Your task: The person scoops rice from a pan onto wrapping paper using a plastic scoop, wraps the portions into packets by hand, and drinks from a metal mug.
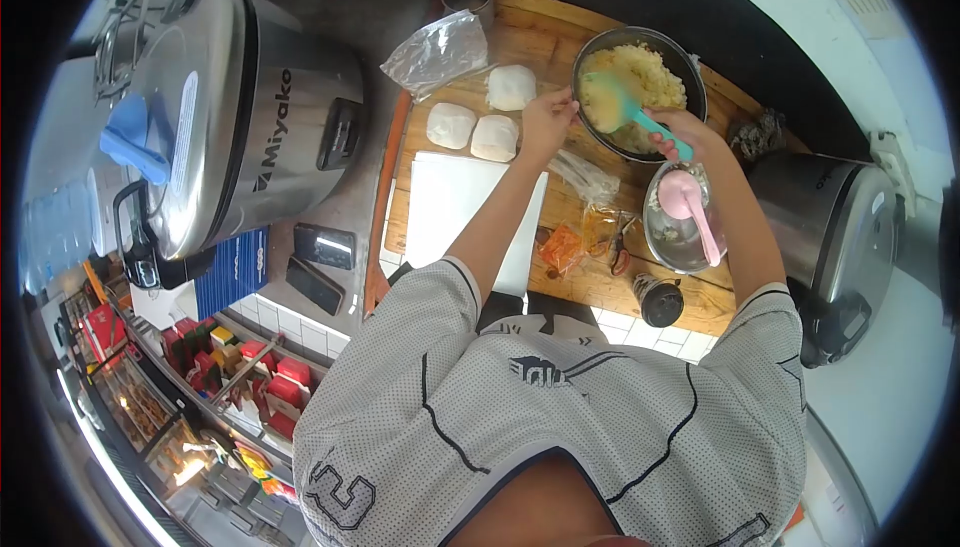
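Note:
A dark round pan of yellowish food stands at the back of the wooden table. My right hand is closed round the handle of a teal spoon, whose head is over the food. At the pan's left rim is my left hand, fingers pinched on the edge. Just below the pan, a metal bowl holds a pink scoop and some white bits. Three white wrapped packets lie left of my left hand, beside a clear plastic bag.
White sheets lie at the table's front left. Near them are an orange packet, scissors and a dark-lidded cup. Large Miyako cookers stand at left and right. Two phones rest on the grey counter.

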Demonstrator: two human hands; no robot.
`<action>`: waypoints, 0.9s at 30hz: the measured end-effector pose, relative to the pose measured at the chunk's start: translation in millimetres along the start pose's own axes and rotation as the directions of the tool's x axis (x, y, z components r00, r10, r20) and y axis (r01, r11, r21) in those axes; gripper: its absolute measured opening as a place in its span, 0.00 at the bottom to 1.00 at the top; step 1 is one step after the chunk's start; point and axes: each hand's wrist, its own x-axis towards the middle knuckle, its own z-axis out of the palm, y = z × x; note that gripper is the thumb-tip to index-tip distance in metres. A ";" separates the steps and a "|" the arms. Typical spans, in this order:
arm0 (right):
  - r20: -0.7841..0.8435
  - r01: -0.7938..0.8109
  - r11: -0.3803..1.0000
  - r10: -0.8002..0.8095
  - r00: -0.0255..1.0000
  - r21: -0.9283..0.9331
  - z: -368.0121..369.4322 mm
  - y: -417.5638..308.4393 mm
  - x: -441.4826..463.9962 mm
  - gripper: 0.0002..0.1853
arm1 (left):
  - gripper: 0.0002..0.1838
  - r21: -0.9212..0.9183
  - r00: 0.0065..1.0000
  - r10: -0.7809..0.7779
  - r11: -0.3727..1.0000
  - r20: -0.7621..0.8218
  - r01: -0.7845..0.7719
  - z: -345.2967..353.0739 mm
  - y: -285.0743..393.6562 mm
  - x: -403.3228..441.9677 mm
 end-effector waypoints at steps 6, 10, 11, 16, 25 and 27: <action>0.284 -0.108 0.871 -0.037 0.958 0.479 -25.7 22.0 -13.6 0.11 | 0.19 0.093 0.997 -0.024 0.996 0.074 0.017 -29.7 -3.9 -23.5; 0.426 -0.058 0.846 -0.206 0.881 0.529 -29.2 56.8 -18.0 0.13 | 0.18 0.092 0.998 0.053 0.994 0.019 -0.054 -82.5 1.1 -94.8; 0.473 -0.030 0.867 -0.242 0.847 0.497 -18.7 63.0 -23.5 0.13 | 0.18 0.143 1.000 0.022 0.989 -0.007 -0.021 -98.8 0.9 -116.1; 0.236 -0.051 0.935 -0.036 0.971 0.350 100.5 112.1 -56.3 0.10 | 0.25 0.632 0.994 0.009 0.772 -0.112 0.064 -188.3 -4.6 -204.3; -0.263 0.363 0.490 -0.812 0.522 -0.792 268.7 269.8 26.4 0.23 | 0.61 0.830 0.812 -0.178 0.179 0.556 -0.529 -289.0 -24.1 -167.7; -0.107 0.116 0.183 -0.872 0.478 -0.976 283.4 305.5 62.1 0.28 | 0.61 0.829 0.790 -0.257 0.110 0.557 -0.548 -295.2 -18.5 -161.2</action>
